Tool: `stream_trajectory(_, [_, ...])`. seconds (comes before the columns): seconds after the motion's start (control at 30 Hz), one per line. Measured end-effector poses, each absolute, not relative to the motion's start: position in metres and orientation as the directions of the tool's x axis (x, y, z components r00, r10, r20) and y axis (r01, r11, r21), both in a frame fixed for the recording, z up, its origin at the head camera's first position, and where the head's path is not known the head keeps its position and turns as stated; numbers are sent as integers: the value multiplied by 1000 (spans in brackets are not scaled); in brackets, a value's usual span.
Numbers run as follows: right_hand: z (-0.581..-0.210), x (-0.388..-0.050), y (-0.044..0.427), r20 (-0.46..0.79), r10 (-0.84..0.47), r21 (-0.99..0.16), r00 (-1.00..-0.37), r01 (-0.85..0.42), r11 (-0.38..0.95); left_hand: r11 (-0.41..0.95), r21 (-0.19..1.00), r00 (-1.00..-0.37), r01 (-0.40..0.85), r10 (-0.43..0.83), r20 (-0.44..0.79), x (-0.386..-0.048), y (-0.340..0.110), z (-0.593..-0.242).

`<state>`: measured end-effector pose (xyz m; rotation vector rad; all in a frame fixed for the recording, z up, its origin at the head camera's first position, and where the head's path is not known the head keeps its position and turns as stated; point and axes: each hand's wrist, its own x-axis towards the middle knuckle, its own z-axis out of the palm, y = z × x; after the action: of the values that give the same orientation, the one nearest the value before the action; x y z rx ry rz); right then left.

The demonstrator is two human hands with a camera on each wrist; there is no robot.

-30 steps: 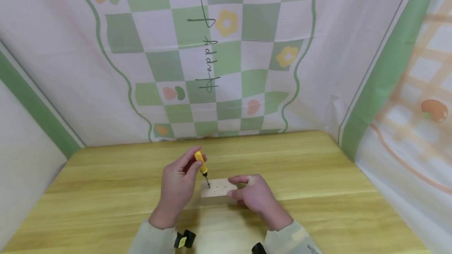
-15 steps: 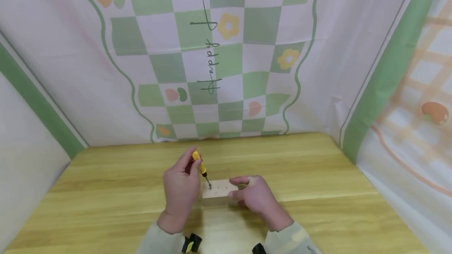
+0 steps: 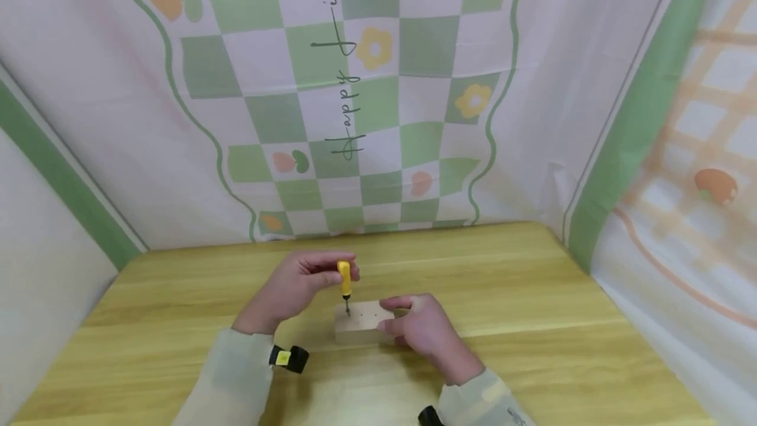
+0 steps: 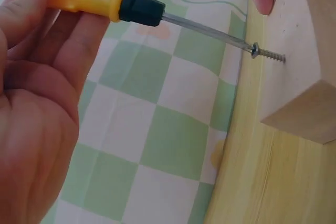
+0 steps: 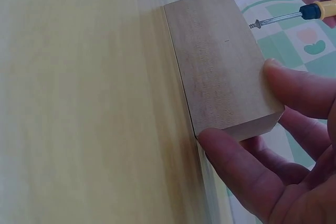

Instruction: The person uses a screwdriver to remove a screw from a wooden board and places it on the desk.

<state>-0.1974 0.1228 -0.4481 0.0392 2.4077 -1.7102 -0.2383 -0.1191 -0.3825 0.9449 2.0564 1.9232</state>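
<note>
- Head view, backdrop: green-and-white checked cloth (image 3: 426, 100), lettered "Happy Life", hanging beyond both grips.
- Surface (image 3: 503, 281): yellowish, wood-grained, extending beneath and around both grips.
- Left grip (image 3: 294, 286): thumb and fingers pinching the yellow handle of a screwdriver (image 3: 345, 278), above and beside the near end of a wooden block (image 3: 362, 331).
- Right grip (image 3: 422, 324): thumb and fingers pinching the block's opposite end.
- Wooden block: pale, flat on the surface between the grips, one end within the right grip, the other below the left grip's fingers.
- Screwdriver: nearly upright; black collar and metal shaft below the left grip, tip meeting a screw (image 4: 269, 54).
- Screw: standing in the block's upper face, below the left grip and apart from the right; threads partly exposed.
- Small dark holes (image 3: 375, 314): same face, between screw and right grip.
</note>
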Motion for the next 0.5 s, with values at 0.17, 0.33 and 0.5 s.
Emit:
stream_trajectory(0.17, [-448, -197, 121, -150, -96, -940, -984, 112, 322, -27, 941, -823, 338, 477, 309, -242, -119, -385])
stream_trajectory(0.33, [-449, -197, 120, -145, -92, -943, -985, 110, 315, 109, 908, -903, 404, 209, 376, -227, -103, -387])
stream_trajectory(0.5, [-449, -196, 120, -129, -86, -947, -988, 96, 307, 377, 797, -826, 472, -128, 549, -208, -83, -392])
